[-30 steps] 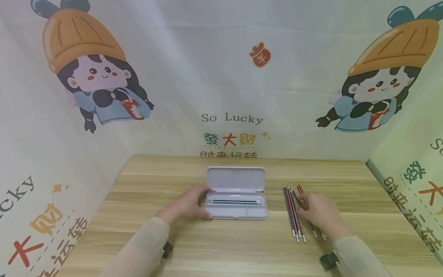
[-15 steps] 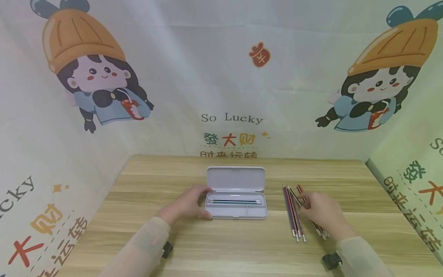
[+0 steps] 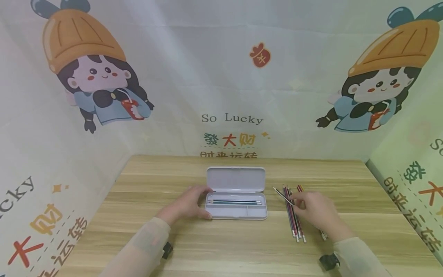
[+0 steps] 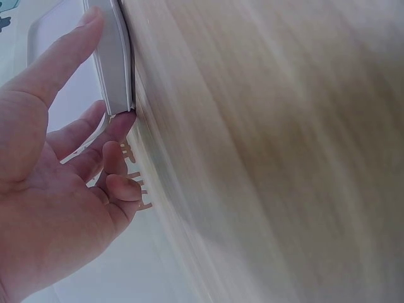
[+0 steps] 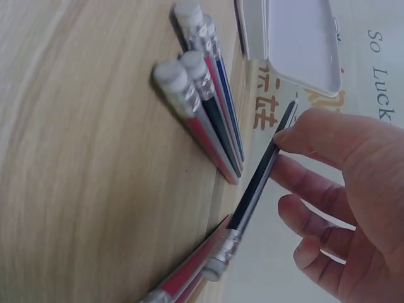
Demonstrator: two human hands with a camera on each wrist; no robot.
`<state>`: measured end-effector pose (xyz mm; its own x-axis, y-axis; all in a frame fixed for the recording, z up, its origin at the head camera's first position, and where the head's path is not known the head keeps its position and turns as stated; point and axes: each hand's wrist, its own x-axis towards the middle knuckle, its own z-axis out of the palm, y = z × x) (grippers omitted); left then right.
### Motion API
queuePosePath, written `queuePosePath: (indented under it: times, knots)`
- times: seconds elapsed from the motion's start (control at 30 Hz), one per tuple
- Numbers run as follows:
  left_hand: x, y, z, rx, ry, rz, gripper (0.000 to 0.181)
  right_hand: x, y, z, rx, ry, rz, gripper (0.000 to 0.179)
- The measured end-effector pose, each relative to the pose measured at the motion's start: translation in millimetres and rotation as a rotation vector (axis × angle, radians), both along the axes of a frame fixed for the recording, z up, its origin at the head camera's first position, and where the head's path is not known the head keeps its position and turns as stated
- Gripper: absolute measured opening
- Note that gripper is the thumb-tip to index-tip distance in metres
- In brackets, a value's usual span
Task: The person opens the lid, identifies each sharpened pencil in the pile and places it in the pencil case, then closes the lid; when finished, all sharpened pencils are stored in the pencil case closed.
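Note:
An open white pencil case (image 3: 226, 212) stands on the wooden table, its lid (image 3: 236, 179) leaning back. Dark-striped pencils (image 3: 235, 202) lie in its rear compartment. My left hand (image 3: 188, 202) holds the case's left end, thumb (image 4: 66, 53) at the front and fingers round the back corner. My right hand (image 3: 316, 211) pinches a black-and-silver pencil (image 5: 255, 189) between thumb and fingers. Its tip points up and left toward the case, and its eraser end (image 5: 216, 268) hangs over the table. The pencil crosses above a bundle of several pencils (image 3: 294, 223) in the head view.
More pencils (image 3: 323, 234) lie partly hidden beneath my right hand, their red ends (image 3: 300, 188) showing beyond it. The wooden table (image 3: 221, 250) meets printed cloth walls (image 3: 235, 77) at the back and both sides. Each wrist carries a small black camera (image 3: 328, 262).
My right hand has drawn one black pencil from the pile and turned it, moving slightly left so that its tip now points toward the case. The left hand and case stay still.

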<state>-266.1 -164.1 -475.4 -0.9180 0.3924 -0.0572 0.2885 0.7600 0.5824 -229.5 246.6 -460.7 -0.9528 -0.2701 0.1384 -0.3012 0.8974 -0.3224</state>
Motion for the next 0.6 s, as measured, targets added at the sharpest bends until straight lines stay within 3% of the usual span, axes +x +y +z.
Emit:
queuePosePath:
  times: [0.6]
  knots:
    - [0.8, 0.4, 0.9, -0.002, -0.004, -0.003, 0.086, -6.3, -23, 1.1, 0.017, 0.138, 0.159, 0.024]
